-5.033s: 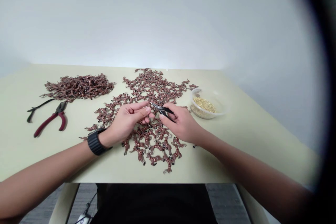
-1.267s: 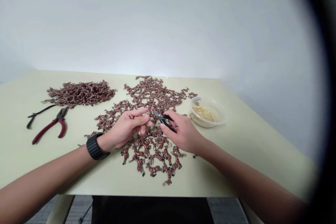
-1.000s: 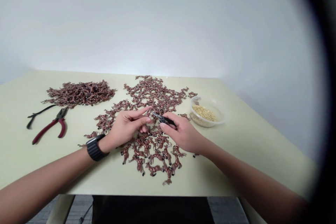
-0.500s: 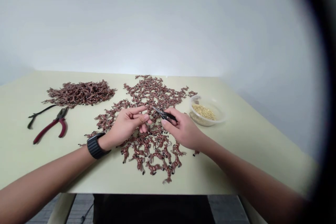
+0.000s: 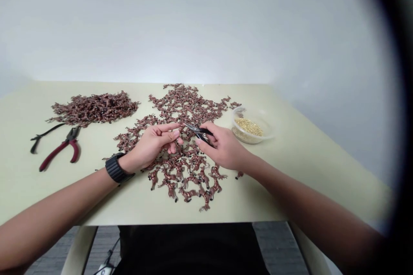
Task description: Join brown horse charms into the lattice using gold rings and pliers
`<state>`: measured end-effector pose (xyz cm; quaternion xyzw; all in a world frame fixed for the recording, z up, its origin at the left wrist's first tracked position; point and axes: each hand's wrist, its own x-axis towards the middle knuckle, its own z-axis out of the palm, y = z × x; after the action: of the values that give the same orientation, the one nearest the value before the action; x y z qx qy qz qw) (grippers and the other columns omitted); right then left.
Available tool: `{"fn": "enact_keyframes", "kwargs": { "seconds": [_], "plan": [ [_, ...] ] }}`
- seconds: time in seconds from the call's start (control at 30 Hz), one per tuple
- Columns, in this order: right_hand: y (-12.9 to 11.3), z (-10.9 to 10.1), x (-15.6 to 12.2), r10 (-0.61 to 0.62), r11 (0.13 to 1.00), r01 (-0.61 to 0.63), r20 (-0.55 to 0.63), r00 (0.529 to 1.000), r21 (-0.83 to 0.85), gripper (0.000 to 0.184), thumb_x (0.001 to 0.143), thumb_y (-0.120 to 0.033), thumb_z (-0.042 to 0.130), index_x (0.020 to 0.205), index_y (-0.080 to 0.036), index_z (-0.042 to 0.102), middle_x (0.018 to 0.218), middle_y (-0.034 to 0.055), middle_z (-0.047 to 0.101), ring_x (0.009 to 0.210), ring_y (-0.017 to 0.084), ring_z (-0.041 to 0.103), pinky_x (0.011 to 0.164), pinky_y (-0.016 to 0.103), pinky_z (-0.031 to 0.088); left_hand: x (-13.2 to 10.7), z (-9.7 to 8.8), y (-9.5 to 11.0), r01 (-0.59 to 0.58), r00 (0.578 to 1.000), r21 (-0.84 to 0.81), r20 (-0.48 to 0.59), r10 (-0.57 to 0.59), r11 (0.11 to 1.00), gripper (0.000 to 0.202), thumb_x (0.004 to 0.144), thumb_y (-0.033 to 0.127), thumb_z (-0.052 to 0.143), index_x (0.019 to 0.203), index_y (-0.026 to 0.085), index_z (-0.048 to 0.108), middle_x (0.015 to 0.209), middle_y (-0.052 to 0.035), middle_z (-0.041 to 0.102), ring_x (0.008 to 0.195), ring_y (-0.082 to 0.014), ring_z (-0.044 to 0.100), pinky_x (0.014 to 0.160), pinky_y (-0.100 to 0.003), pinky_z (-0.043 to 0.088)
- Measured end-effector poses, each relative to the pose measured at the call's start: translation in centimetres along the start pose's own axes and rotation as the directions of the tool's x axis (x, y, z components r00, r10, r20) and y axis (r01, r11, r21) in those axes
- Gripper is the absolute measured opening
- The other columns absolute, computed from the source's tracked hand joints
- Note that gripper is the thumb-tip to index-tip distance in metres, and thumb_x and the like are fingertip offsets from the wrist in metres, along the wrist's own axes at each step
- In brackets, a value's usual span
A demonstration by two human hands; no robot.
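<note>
My right hand (image 5: 224, 146) grips small black-handled pliers (image 5: 196, 129), handles spread apart and metal jaws pointing left. Just left of the jaw tips is my left hand (image 5: 156, 141), its thumb pressed to the fingers. Whatever is in that pinch is too small to make out. Beneath both hands, many brown deer figures (image 5: 189, 180) with dark feet lie spread over the table. Close behind my right hand stands a clear round plastic tub (image 5: 269, 134) with tiny gold-coloured pieces (image 5: 250, 126) in it.
A heaped pile of brown figures (image 5: 95, 109) lies at the back left. Before it are red-handled pliers (image 5: 53, 157) and a thin black tool or strap (image 5: 48, 132). A wall stands behind the pale table (image 5: 135, 206). My left wrist carries a black watch band (image 5: 116, 168).
The pliers' handles have spread wider in my right hand. Their tips still point at my left fingertips. The whole scene sits slightly higher in view, as my head has tilted down.
</note>
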<state>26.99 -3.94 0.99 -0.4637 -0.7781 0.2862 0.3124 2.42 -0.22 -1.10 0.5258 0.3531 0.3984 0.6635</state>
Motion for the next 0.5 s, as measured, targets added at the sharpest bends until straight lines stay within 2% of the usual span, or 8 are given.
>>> {"fn": "enact_keyframes", "kwargs": {
  "seconds": [0.27,0.5],
  "plan": [
    [0.13,-0.25,0.21,-0.019,0.998,0.018,-0.008,1.000,-0.065,0.025,0.098,-0.046,0.054,0.106,-0.022,0.056,0.067,-0.0029,0.049,0.056,0.013,0.039,0.057,0.030,0.028,-0.05,0.03,0.04,0.018,1.000,0.000,0.013,-0.018,1.000,0.051,0.085,0.031,0.080,0.132,0.015,0.068,0.085,-0.0073,0.076,0.053,-0.0093,0.061,0.054,-0.023,0.053],
    [0.63,-0.23,0.36,-0.062,0.989,0.066,0.032,0.998,-0.134,0.023,0.096,-0.043,0.055,0.100,-0.021,0.057,0.076,-0.0008,0.055,0.063,0.013,0.045,0.060,0.030,0.031,-0.02,-0.04,-0.15,0.016,1.000,-0.002,0.017,-0.016,1.000,0.042,0.086,0.031,0.079,0.124,0.015,0.071,0.085,-0.0070,0.076,0.052,-0.0088,0.061,0.053,-0.023,0.054]
  ]
}}
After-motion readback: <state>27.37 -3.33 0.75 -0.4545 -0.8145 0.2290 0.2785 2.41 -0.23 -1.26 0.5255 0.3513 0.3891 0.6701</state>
